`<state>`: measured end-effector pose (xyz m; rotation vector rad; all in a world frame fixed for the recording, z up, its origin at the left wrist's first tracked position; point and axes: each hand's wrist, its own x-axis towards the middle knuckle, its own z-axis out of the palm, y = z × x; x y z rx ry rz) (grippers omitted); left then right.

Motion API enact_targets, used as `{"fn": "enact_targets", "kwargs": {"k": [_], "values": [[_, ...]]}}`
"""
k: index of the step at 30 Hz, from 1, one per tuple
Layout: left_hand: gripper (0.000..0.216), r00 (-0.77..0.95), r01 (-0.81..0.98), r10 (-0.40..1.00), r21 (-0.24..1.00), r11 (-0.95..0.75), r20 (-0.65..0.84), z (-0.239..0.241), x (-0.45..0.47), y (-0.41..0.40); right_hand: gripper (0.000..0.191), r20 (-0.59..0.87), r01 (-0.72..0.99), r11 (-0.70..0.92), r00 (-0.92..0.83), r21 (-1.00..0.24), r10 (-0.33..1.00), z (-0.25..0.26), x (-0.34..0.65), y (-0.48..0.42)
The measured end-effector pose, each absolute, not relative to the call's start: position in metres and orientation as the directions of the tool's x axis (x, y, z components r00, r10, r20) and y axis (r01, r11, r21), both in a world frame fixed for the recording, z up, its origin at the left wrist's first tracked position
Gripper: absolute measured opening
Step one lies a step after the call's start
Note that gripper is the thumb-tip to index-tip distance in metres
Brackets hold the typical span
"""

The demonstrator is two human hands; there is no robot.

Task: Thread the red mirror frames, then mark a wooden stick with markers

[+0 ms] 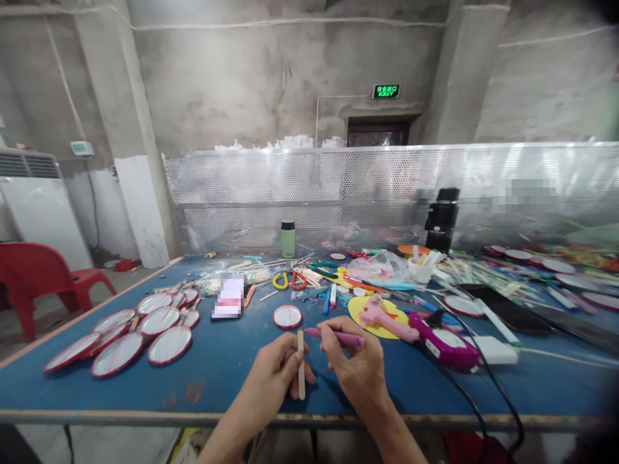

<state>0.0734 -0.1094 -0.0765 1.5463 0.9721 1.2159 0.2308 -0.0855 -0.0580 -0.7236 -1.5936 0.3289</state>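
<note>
**A thin stick and a pink pen, held low over the blue table**

Nearest to us, our left hand [276,372] is closed around a flat wooden stick [301,364], held upright between thumb and fingers just above the near edge of the blue table [217,367]; our right hand [355,367] pinches a pink pen [336,336] lying level, its tip pointing left toward the stick's upper end; we judge the stick light and stiff but thin enough to snap if bent, so a grip at its middle, flat faces pressed, looks soundest; the pen looks smooth, best held near the tip; just beyond lies one round red-rimmed disc [287,316], with a cluster of like discs [140,332] well apart to the left; to the right a pink glue gun [387,319] rests on a yellow circle [360,309], scissors [289,280] farther back
</note>
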Motion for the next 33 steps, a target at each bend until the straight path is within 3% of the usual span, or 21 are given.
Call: {"fn": "enact_targets", "kwargs": {"k": [33], "values": [[0.041,0.217,0.046,0.94,0.959,-0.28,0.264,-0.0813,0.0738,-0.1072,0.02,0.79,0.225,0.769,0.006,-0.598,0.613,-0.0582,0.2297,-0.0842]]}}
